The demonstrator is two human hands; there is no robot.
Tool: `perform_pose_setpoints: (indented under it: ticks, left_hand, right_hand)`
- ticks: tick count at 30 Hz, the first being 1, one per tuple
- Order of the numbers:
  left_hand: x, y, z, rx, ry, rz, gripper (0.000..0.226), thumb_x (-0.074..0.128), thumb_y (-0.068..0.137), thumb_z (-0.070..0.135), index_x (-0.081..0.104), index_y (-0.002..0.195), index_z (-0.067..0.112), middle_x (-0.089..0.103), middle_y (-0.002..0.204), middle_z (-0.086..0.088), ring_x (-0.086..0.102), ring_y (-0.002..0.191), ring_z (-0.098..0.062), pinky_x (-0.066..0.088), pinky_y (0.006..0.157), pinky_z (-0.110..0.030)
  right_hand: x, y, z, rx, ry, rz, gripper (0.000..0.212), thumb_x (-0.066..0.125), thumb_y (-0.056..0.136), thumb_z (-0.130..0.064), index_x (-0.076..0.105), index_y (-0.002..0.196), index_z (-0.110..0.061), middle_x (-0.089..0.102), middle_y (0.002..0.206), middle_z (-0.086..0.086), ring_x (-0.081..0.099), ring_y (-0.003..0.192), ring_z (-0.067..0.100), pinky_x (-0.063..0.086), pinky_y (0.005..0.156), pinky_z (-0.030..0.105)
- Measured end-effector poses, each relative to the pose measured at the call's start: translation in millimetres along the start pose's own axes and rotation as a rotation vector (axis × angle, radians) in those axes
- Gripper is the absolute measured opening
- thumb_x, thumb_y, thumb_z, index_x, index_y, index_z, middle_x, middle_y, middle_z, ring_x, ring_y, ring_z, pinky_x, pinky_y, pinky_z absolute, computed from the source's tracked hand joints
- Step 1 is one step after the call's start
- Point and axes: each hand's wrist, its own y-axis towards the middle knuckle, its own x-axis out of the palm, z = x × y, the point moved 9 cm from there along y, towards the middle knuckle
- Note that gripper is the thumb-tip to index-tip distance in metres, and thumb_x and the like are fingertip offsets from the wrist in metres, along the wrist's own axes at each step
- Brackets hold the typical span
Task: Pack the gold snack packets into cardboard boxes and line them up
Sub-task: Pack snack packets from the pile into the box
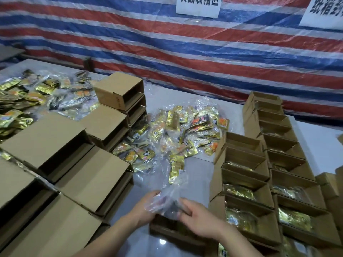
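Both hands meet over an open cardboard box point(167, 231) at the table's near edge. My left hand point(143, 206) and my right hand point(197, 217) grip a clear plastic bag point(167, 201) that holds dark and gold snack packets; the picture is blurred there. A heap of gold snack packets point(178, 134) in loose clear plastic lies on the table just beyond. To the right, two rows of open boxes point(246, 184) run away from me, and several near ones show gold packets point(295, 218) inside.
Empty boxes point(61, 145) lie stacked on their sides at the left. A second pile of gold packets point(27, 97) covers the far left of the table. A red, white and blue striped tarp point(167, 52) with two white paper signs hangs behind.
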Motion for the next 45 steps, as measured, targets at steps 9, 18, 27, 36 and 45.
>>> perform_pose_setpoints:
  ticks: [9, 18, 27, 36, 45]
  left_hand:
    - [7.7, 11.3, -22.2, -0.022, -0.122, 0.163, 0.021, 0.041, 0.103, 0.025, 0.055, 0.089, 0.019, 0.058, 0.081, 0.003, 0.057, 0.083, -0.013, 0.045, 0.080, -0.030]
    - [14.4, 10.2, -30.1, -0.039, -0.058, 0.151, 0.014, 0.040, 0.101, 0.038, 0.051, 0.094, 0.032, 0.057, 0.095, 0.007, 0.055, 0.094, -0.010, 0.045, 0.090, -0.034]
    - [16.1, 6.8, -27.9, -0.048, -0.029, 0.153, 0.015, 0.039, 0.102, 0.036, 0.048, 0.090, 0.034, 0.055, 0.094, 0.007, 0.053, 0.096, -0.009, 0.044, 0.093, -0.036]
    - [-8.9, 39.6, -15.9, -0.174, -0.077, 0.199, 0.022, 0.041, 0.097, 0.049, 0.055, 0.088, 0.035, 0.063, 0.079, 0.013, 0.058, 0.077, 0.004, 0.049, 0.080, -0.031]
    - [3.2, 175.4, 1.3, -0.438, 0.302, 0.160, 0.073, 0.059, 0.081, 0.063, 0.053, 0.128, 0.009, 0.061, 0.128, -0.013, 0.059, 0.115, -0.033, 0.049, 0.091, -0.035]
  right_hand:
    - [67.1, 65.2, 56.1, 0.209, -0.285, -0.321, 0.067, 0.030, 0.087, -0.071, 0.048, 0.137, -0.030, 0.046, 0.150, 0.004, 0.041, 0.138, 0.026, 0.032, 0.111, 0.036]
    - [74.1, 69.3, 97.9, 0.351, -0.166, -0.148, 0.038, 0.043, 0.099, -0.040, 0.065, 0.122, -0.018, 0.064, 0.130, 0.006, 0.059, 0.118, 0.019, 0.043, 0.092, 0.023]
    - [85.0, 78.8, 78.1, 0.310, -0.193, -0.187, 0.040, 0.037, 0.100, -0.028, 0.063, 0.126, -0.014, 0.060, 0.135, 0.011, 0.053, 0.127, 0.028, 0.041, 0.105, 0.029]
    - [46.8, 50.5, 51.4, 0.337, 0.045, -0.129, 0.052, 0.052, 0.090, -0.046, 0.059, 0.136, -0.023, 0.052, 0.145, -0.007, 0.042, 0.136, 0.007, 0.030, 0.113, 0.025]
    - [-69.3, -12.4, 47.4, 0.317, 0.775, 0.330, 0.018, 0.050, 0.102, -0.014, 0.068, 0.100, -0.010, 0.073, 0.089, 0.007, 0.070, 0.080, 0.016, 0.053, 0.079, 0.027]
